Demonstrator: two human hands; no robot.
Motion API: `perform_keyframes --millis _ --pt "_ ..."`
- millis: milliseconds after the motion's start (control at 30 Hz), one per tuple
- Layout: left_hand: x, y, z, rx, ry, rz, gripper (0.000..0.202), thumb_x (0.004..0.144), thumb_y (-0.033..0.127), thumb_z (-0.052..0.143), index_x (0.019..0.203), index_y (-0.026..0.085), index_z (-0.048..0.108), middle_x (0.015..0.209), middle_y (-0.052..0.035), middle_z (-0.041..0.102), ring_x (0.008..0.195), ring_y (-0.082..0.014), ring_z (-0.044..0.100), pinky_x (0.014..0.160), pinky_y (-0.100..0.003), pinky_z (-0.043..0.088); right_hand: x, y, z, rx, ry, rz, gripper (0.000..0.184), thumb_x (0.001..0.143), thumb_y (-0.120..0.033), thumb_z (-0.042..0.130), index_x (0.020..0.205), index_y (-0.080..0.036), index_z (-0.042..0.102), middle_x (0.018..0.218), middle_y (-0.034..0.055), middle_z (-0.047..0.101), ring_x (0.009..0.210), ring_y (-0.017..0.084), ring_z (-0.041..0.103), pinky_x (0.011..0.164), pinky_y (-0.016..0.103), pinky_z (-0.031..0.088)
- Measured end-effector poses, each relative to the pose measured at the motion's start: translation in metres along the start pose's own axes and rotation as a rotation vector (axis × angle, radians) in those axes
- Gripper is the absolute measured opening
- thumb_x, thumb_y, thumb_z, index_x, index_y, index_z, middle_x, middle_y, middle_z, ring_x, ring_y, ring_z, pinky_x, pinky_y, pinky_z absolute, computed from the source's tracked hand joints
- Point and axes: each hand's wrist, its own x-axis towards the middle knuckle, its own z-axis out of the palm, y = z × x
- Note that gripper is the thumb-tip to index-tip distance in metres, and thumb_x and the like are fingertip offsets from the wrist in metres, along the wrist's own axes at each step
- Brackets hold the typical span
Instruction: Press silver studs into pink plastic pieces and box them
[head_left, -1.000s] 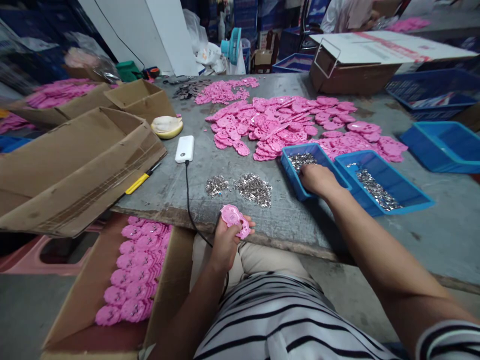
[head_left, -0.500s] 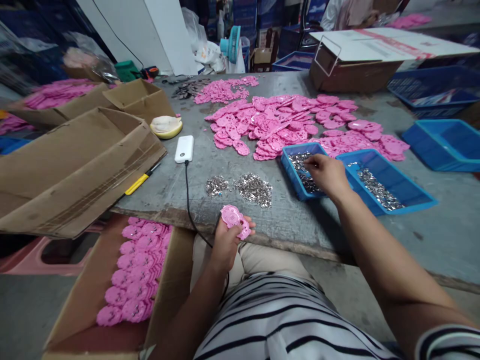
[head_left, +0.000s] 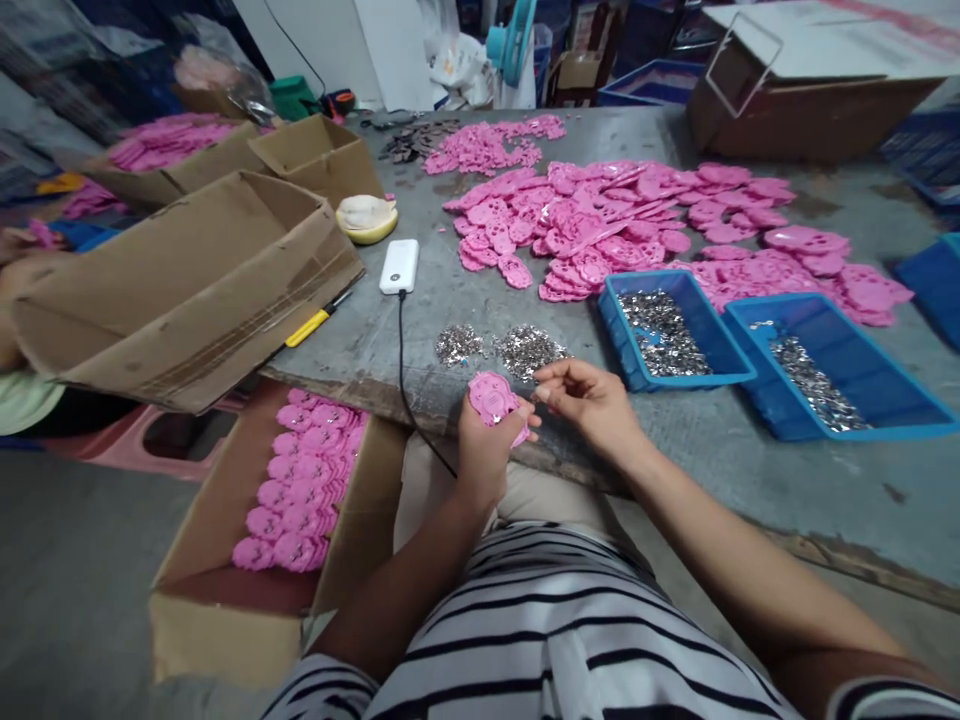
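My left hand (head_left: 484,450) is closed on a pink plastic piece (head_left: 491,396), flat with a scalloped edge, held above the table's front edge. Just to its right, my right hand (head_left: 596,408) pinches a small metal piece between thumb and fingertips, mostly hidden by them. The two hands are close together. Beyond them lie two little heaps of shiny metal parts, a smaller heap (head_left: 459,345) and a larger heap (head_left: 527,350). A blue tray (head_left: 694,381) of metal parts stands right of my right hand, with a second blue tray (head_left: 900,432) beside it.
Many pink pieces (head_left: 592,225) are piled across the table. A white power bank (head_left: 399,266) with a black cable, a yellow-handled cutter (head_left: 306,328) and cardboard boxes (head_left: 187,290) are at left. Below, an open carton (head_left: 367,500) holds stacked pink pieces. Another person's arm (head_left: 15,290) shows far left.
My right hand has come out of the nearer blue tray and moved left to beside the pink plastic piece. My left hand still holds that piece. The camera view has shifted.
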Motion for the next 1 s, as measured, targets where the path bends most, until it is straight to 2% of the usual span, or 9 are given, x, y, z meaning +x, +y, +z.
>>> perform_keyframes --millis 167,333,433,500,567,667,733,833,1000 --pt "0.001 0.0 -0.001 0.008 0.023 0.043 0.044 0.056 0.024 0.076 0.088 0.019 0.047 0.07 0.003 0.063 0.054 -0.0114 0.062 0.045 -0.019 0.046 0.0 0.001 -0.002 -0.088 -0.019 -0.055 0.022 0.07 -0.037 0.068 0.082 -0.019 0.064 0.061 -0.0024 0.06 0.055 0.011 0.052 0.054 0.025 0.043" --pt "0.007 -0.004 -0.002 0.105 0.061 0.103 0.041 0.056 0.017 0.073 0.088 0.02 0.048 0.068 0.0041 0.063 0.053 -0.0113 0.061 0.045 -0.02 0.048 -0.004 -0.006 -0.002 -0.433 -0.069 -0.206 0.012 0.078 -0.025 0.058 0.085 -0.021 0.066 0.069 0.0017 0.067 0.065 0.016 0.06 0.064 0.028 0.046" --pt "0.008 -0.005 -0.002 0.091 0.039 0.078 0.041 0.054 0.015 0.072 0.087 0.02 0.049 0.066 0.0051 0.061 0.051 -0.0109 0.059 0.043 -0.02 0.046 -0.005 -0.01 0.0 -0.589 -0.086 -0.278 0.012 0.079 -0.021 0.057 0.085 -0.022 0.068 0.078 0.0044 0.071 0.075 0.019 0.063 0.07 0.03 0.047" --pt "0.008 -0.004 -0.002 0.033 0.031 0.044 0.039 0.054 0.016 0.071 0.086 0.019 0.049 0.065 0.0049 0.061 0.051 -0.0112 0.059 0.043 -0.02 0.045 -0.005 -0.008 0.001 -0.57 -0.066 -0.269 0.011 0.079 -0.022 0.058 0.084 -0.022 0.067 0.078 0.0042 0.071 0.075 0.019 0.063 0.07 0.03 0.047" --pt "0.007 -0.003 -0.001 -0.013 0.045 0.033 0.037 0.053 0.017 0.07 0.084 0.019 0.049 0.066 0.0045 0.06 0.052 -0.0109 0.058 0.043 -0.02 0.043 -0.005 -0.003 0.003 -0.454 -0.026 -0.197 0.009 0.079 -0.027 0.06 0.082 -0.021 0.066 0.07 0.002 0.068 0.066 0.017 0.06 0.064 0.028 0.046" --pt "0.008 -0.002 0.0 -0.034 0.085 0.076 0.035 0.053 0.018 0.07 0.081 0.018 0.05 0.066 0.0046 0.059 0.052 -0.0094 0.057 0.045 -0.019 0.043 -0.006 0.006 0.006 -0.232 -0.04 -0.028 0.022 0.077 -0.041 0.064 0.079 -0.019 0.063 0.061 -0.0008 0.063 0.052 0.013 0.051 0.052 0.025 0.041" --pt "0.009 -0.002 0.001 -0.033 0.097 0.104 0.034 0.052 0.019 0.071 0.081 0.018 0.051 0.067 0.0045 0.059 0.053 -0.009 0.055 0.045 -0.019 0.044 -0.007 0.01 0.007 -0.141 -0.062 0.026 0.029 0.073 -0.047 0.068 0.077 -0.019 0.062 0.059 -0.0019 0.06 0.049 0.011 0.046 0.047 0.024 0.037" --pt "0.009 -0.003 0.0 -0.007 0.084 0.103 0.031 0.053 0.02 0.071 0.078 0.017 0.053 0.066 0.0035 0.06 0.054 -0.0095 0.056 0.046 -0.02 0.046 -0.008 0.013 0.009 -0.124 -0.021 -0.048 0.025 0.074 -0.043 0.067 0.074 -0.019 0.062 0.062 -0.001 0.059 0.054 0.012 0.048 0.051 0.025 0.038" --pt "0.008 -0.005 -0.002 0.02 0.078 0.083 0.034 0.055 0.02 0.073 0.081 0.017 0.052 0.066 0.0031 0.062 0.052 -0.01 0.059 0.045 -0.02 0.048 -0.007 0.01 0.008 -0.363 -0.015 -0.234 0.013 0.082 -0.024 0.054 0.07 -0.021 0.057 0.071 0.0019 0.059 0.068 0.016 0.053 0.065 0.028 0.043"
